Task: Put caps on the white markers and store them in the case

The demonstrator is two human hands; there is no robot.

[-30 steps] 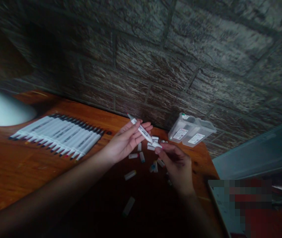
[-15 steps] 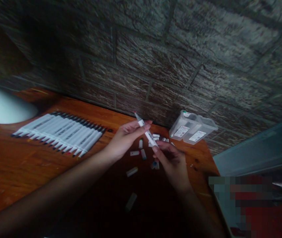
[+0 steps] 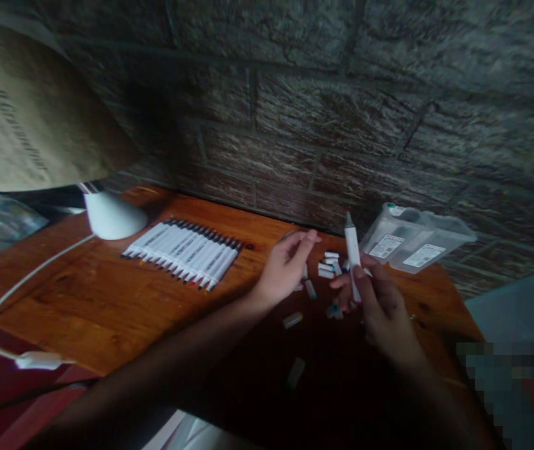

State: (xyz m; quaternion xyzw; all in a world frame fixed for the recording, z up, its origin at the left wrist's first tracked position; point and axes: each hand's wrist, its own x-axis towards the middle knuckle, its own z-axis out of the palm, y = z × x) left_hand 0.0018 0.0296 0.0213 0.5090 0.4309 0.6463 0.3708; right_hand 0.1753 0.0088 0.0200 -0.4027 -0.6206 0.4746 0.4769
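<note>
Marker (image 3: 352,247): white barrel, held near upright with the tip end up, over the right-centre of the table (image 3: 84,312). The tip looks dark or reddish; too blurred to call the colour.

Right hand (image 3: 379,306): closed around the marker's lower half, fingers wrapped on the barrel and thumb against it. The bottom end is hidden in the grip.

Left hand (image 3: 286,269): loosely open, fingers half-curled and pointing toward the marker, not touching it. Nothing visible in it. It hovers just over the near-left edge of the caps.

Loose caps (image 3: 327,262): small white pieces scattered on the table between and below the two hands. A few more lie nearer the camera, in shadow.

Row of markers (image 3: 182,253): laid side by side on the table left of the left hand, white barrels with dark ends toward the wall, well apart from the hands.

Clear plastic boxes (image 3: 417,240): two, labelled, lying against the brick wall (image 3: 342,112), just right of the held marker.

Lamp base (image 3: 112,215): white, at the far left end of the marker row. Its white cable (image 3: 14,294) runs off toward the left table edge.

Brown cardboard (image 3: 23,125): printed, fills the top-left corner; text unreadable.
</note>
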